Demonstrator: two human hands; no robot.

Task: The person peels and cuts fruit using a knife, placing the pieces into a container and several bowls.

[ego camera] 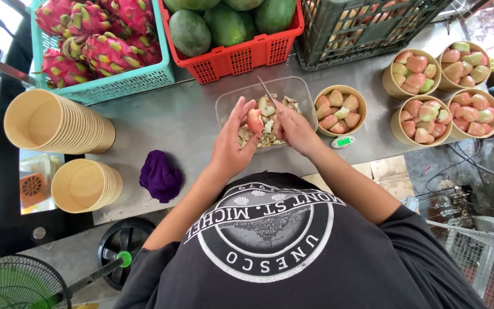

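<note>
While the left hand (232,146) grips a fruit piece (254,120) and the right hand (293,129) a knife (267,91), filled bowls (340,109) crowd nearby.

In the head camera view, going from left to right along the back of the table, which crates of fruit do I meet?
Teal crate of pink dragon fruit → red crate of green fruit → dark crate of pale fruit.

a teal crate of dragon fruit (95,40), a red crate of green papayas (224,26), stacked paper bowls (52,123), a purple cloth (160,175) — and four filled bowls (444,91) at the far right.
</note>
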